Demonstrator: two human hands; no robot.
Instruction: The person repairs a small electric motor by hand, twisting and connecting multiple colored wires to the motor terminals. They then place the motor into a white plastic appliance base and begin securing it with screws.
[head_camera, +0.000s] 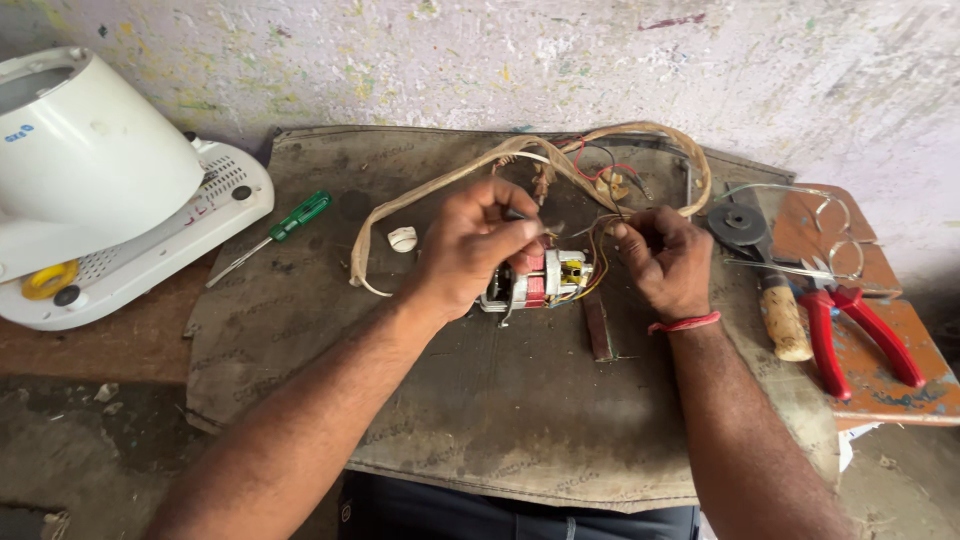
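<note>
A small electric motor (545, 280) with red windings lies on a worn grey mat (500, 420). My left hand (470, 245) is over the motor's left end, fingers pinched on a thin dark tool or wire tip. My right hand (662, 260), a red thread at the wrist, pinches thin wires coming off the motor's right side. A long cream sleeved cable bundle (440, 185) loops from the motor across the back of the mat.
A white appliance housing (95, 190) stands at left with a yellow tape roll (48, 280). A green screwdriver (275, 232) and a small white cap (402, 239) lie on the mat. Red-handled pliers (850, 325), a wooden-handled tool (785, 320) and a black pulley (738, 222) lie right.
</note>
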